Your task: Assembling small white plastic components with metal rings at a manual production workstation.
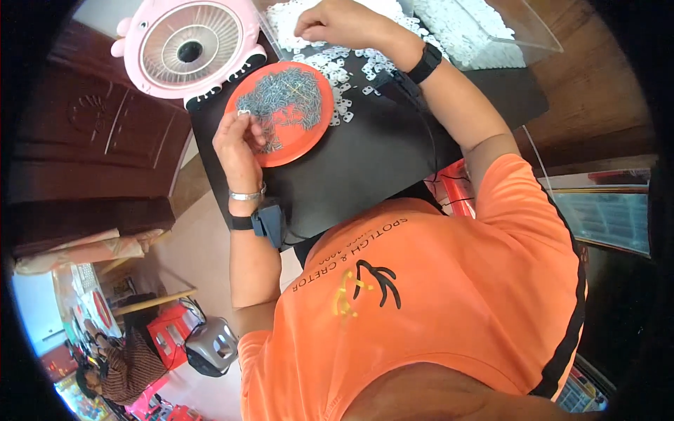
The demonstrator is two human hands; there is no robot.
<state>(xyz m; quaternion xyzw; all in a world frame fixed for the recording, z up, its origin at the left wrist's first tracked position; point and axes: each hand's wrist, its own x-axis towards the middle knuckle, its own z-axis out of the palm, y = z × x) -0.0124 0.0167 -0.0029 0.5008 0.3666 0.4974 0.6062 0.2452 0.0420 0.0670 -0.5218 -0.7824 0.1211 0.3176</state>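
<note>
- In the head view, I'm watching the left hand point(235, 137) pinching a small white piece point(243, 112) above a red dish point(298, 147) of screws point(281, 91).
- The right hand point(344, 22) is hovering, fingers bent, over more white pieces point(282, 27); I can't tell what it's holding.
- I'm guessing light, stiff, slippery: fingertips on edges.

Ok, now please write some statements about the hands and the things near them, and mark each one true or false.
1. The left hand is at the left part of the red plate. True.
2. The red plate is empty. False: it holds many small grey metal pieces.
3. The right hand is at the white pieces. True.
4. The fan stands to the right of the red plate. False: it stands to the plate's upper left in the picture.
5. The orange shirt has short sleeves. True.
</note>
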